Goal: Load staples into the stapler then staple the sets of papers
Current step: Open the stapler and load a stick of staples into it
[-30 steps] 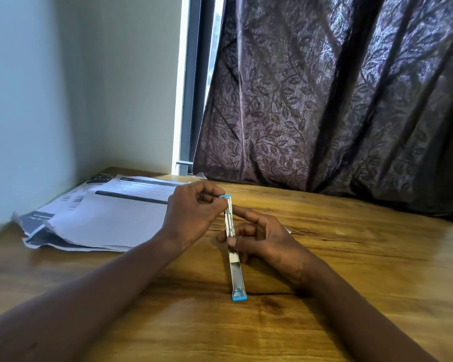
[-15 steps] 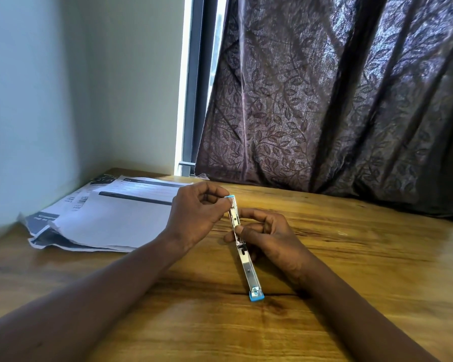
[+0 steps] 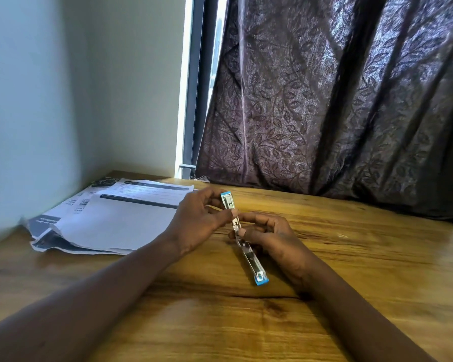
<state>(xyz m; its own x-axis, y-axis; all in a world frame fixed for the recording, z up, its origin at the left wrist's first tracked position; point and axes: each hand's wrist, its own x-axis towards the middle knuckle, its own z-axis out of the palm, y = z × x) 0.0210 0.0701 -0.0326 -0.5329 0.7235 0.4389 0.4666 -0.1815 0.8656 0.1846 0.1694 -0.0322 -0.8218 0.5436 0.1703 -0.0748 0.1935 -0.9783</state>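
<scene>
While left hand (image 3: 196, 220) and right hand (image 3: 275, 239) pinch the opened stapler (image 3: 249, 254) | its contents unclear

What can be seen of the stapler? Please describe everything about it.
The stapler is slim, of shiny metal with a blue plastic cap at each end. It is opened out flat into one long strip, running from the near end, low over the wooden table, away and slightly left. The left hand pinches its far half; the right hand grips its middle.
</scene>
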